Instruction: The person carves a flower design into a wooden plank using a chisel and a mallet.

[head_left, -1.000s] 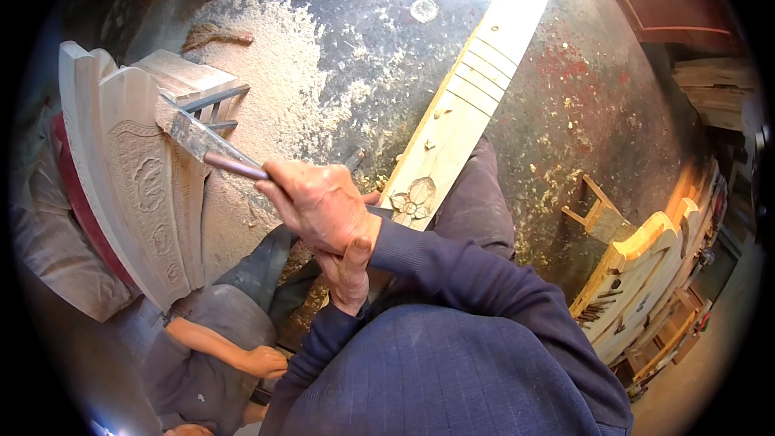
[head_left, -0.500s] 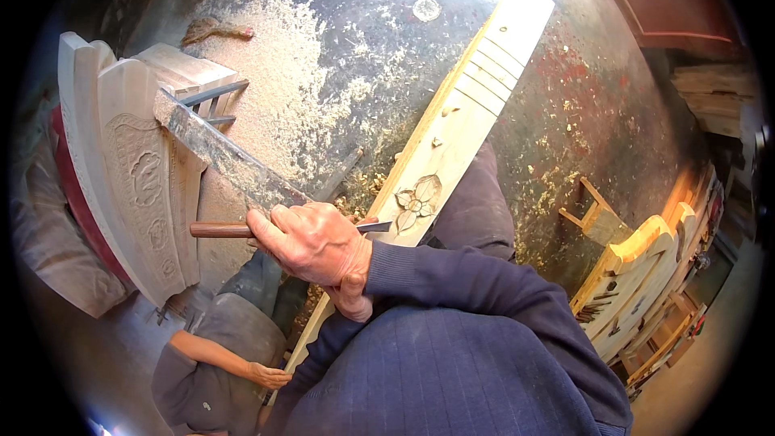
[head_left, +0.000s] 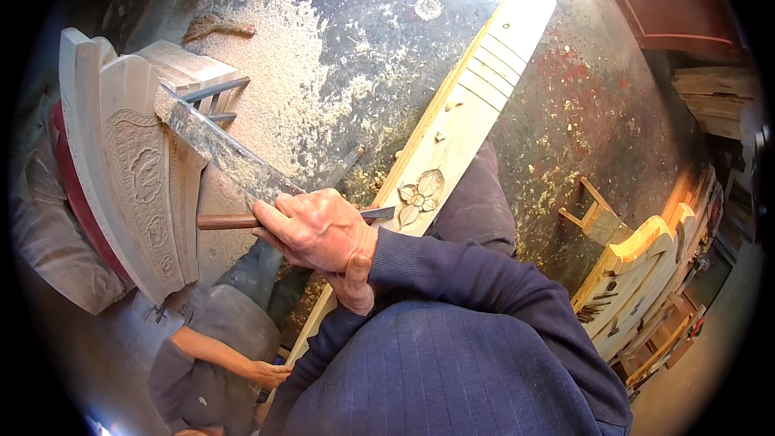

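Observation:
My right hand [head_left: 319,230] is closed around a chisel. The brown wooden handle [head_left: 226,222] sticks out to the left, and the flat steel blade [head_left: 379,213] points right, over the edge of a long pale board [head_left: 452,137]. Just beyond the blade tip, a carved flower [head_left: 421,196] stands out on the board. My left hand [head_left: 353,289] is tucked under my right wrist, its thumb against the heel of my right hand. The other left fingers are hidden.
At left stands a carved wooden panel [head_left: 145,169], with a dusty flat bar [head_left: 218,145] jutting toward my hands. A co-worker's arm [head_left: 222,355] reaches in at lower left. A brush [head_left: 218,28] lies in the sawdust, and a small wooden stool [head_left: 601,218] is at right.
My hands and the chisel have shifted slightly up and to the right, with the blade tip a little higher beside the flower. The co-worker has moved slightly.

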Action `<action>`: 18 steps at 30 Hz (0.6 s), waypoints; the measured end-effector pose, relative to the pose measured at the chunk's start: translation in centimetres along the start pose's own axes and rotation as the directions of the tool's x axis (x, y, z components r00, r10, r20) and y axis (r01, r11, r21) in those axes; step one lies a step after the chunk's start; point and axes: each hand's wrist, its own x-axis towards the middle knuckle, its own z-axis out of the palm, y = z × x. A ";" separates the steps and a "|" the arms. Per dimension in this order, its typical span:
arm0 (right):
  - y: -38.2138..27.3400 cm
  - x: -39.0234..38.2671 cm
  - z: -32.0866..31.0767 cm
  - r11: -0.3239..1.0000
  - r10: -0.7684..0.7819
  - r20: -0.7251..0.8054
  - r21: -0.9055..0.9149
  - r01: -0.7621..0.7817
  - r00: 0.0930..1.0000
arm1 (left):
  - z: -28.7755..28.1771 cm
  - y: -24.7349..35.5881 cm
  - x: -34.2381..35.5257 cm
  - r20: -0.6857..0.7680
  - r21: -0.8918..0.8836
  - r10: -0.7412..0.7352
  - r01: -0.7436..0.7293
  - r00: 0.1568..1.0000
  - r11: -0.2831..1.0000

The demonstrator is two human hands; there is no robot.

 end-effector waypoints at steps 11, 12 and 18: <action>0.0 0.2 -0.3 1.000 0.019 -0.015 0.003 -0.019 1.000 | -0.6 -1.0 -0.1 0.000 0.035 0.007 -0.007 1.000 0.999; 0.0 0.2 -0.3 1.000 0.030 -0.019 -0.003 -0.030 0.999 | -1.0 -1.2 0.0 0.011 0.049 0.004 -0.005 1.000 0.999; 0.3 0.5 -0.6 0.995 0.095 -0.068 -0.013 -0.096 0.993 | 0.2 -0.4 0.5 -0.005 0.151 0.057 -0.056 0.998 0.987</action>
